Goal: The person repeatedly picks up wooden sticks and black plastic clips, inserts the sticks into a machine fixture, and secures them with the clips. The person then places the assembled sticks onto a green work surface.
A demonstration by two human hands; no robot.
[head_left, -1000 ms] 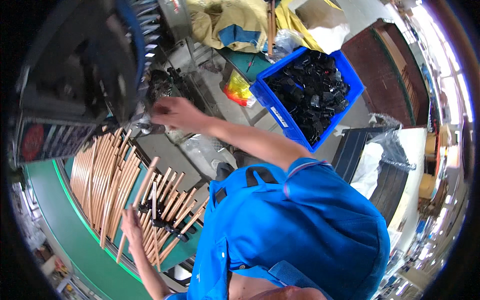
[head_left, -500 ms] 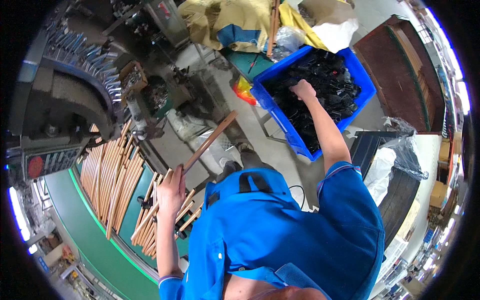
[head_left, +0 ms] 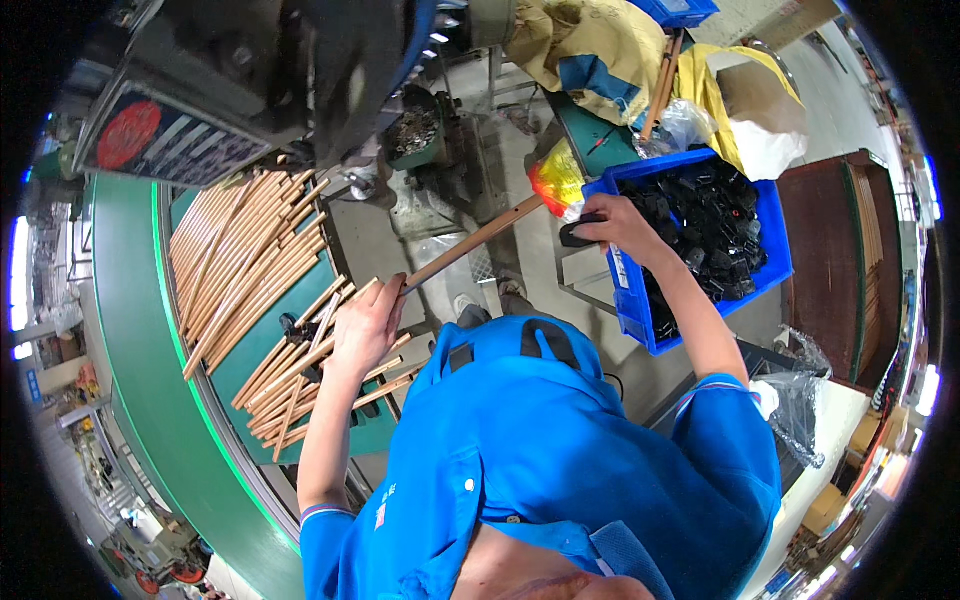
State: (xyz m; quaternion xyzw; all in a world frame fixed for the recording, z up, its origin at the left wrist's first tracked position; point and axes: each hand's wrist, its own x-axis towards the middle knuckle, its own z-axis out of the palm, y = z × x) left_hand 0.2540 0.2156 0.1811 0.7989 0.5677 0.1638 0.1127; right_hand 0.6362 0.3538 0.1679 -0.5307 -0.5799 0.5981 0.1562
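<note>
Between the green bench (head_left: pixel 255 348) and the blue bin (head_left: pixel 632 312), judged the step in hand as presenting one long brown rod (head_left: pixel 470 243) and one black piece (head_left: pixel 578 232), near each other but in separate hands. Judged the next move to call for a steady rod and a black piece raised clear of the bin wall, with neither grip loosened.

Located the rod on a slant up to the right, with its far end at the edge of a red-and-yellow bag (head_left: pixel 558 180). Found the left hand (head_left: pixel 366 322) closed around the rod; could not tell, through overlap, the position of its near end. Found the right hand (head_left: pixel 622 225) over the bin's left rim, pinching the black piece between thumb and fingers.

Counted, largest first: one bench; one dark machine (head_left: pixel 300 90); two sacks, one tan (head_left: pixel 600 40), one yellow; one bin of black parts (head_left: pixel 705 230), with a second blue container (head_left: pixel 675 12) cut off by the top edge; two loose rods (head_left: pixel 663 88) beside the sacks; two hands. Could not count exactly the bench rods (head_left: pixel 235 260), overlapped in two groups, well over twenty, nor the black parts, heaped in dozens.
</note>
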